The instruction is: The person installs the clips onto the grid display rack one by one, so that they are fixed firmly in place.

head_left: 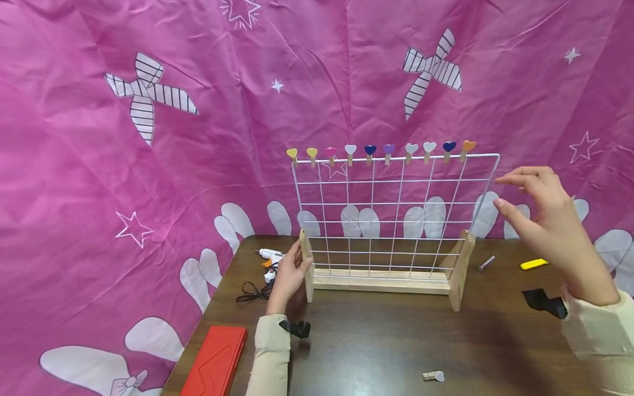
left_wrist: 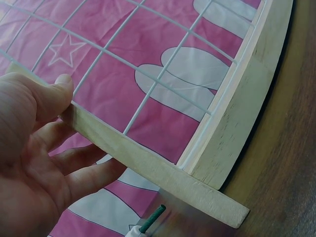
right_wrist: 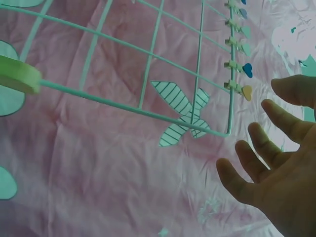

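A white wire grid rack stands upright in a wooden base on the table. Small wooden clothespins with coloured hearts, such as the orange one, line its top wire. My left hand grips the left wooden side post, thumb on one side and fingers on the other. Off the rack's right edge, my right hand hangs in the air, its fingers spread apart and holding nothing. One more clothespin with a white heart lies on the table near the front.
At the left back lies a white glue gun with a black cord, partly behind my left hand. A red case sits at the left edge. A bolt and a yellow cutter lie right of the rack. Pink cloth hangs behind.
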`<control>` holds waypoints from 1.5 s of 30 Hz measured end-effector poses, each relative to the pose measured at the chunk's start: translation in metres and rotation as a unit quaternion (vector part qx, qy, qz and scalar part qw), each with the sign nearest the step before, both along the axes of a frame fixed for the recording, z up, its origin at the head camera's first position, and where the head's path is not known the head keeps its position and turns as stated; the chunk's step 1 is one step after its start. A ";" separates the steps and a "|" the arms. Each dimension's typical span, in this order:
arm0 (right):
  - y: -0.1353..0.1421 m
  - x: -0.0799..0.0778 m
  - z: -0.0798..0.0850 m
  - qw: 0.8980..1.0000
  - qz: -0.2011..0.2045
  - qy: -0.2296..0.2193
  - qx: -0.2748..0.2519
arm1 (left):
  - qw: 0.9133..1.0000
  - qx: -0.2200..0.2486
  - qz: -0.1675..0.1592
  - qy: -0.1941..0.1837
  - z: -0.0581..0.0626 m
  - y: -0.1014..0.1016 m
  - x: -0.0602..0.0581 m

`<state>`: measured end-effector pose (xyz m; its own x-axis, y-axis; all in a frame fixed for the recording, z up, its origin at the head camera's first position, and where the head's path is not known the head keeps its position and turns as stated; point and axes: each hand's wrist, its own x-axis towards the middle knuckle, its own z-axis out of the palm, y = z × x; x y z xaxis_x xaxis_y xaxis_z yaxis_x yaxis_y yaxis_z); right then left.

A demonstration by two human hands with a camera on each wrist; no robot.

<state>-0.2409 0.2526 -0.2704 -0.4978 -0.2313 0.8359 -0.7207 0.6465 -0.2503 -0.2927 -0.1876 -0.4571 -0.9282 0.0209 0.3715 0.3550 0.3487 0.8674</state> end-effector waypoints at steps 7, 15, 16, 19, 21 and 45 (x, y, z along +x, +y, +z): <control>0.000 0.025 -0.040 0.998 0.043 -0.020 0.043 | 1.000 0.006 -0.010 -0.001 0.018 0.004 0.013; -0.011 0.043 -0.094 0.988 0.089 -0.082 0.100 | 1.000 -0.002 -0.006 0.000 0.021 0.006 0.015; -0.013 0.043 -0.102 0.986 0.095 -0.084 0.107 | 1.000 -0.003 -0.005 0.000 0.021 0.005 0.015; -0.020 0.045 -0.122 0.980 0.104 -0.106 0.133 | 1.000 -0.004 -0.003 0.002 0.021 0.005 0.015; -0.024 0.048 -0.134 0.975 0.104 -0.122 0.151 | 1.000 -0.006 -0.001 0.003 0.021 0.004 0.015; -0.048 0.067 -0.207 0.893 0.164 -0.287 0.305 | 1.000 -0.004 -0.001 0.004 0.012 0.003 0.006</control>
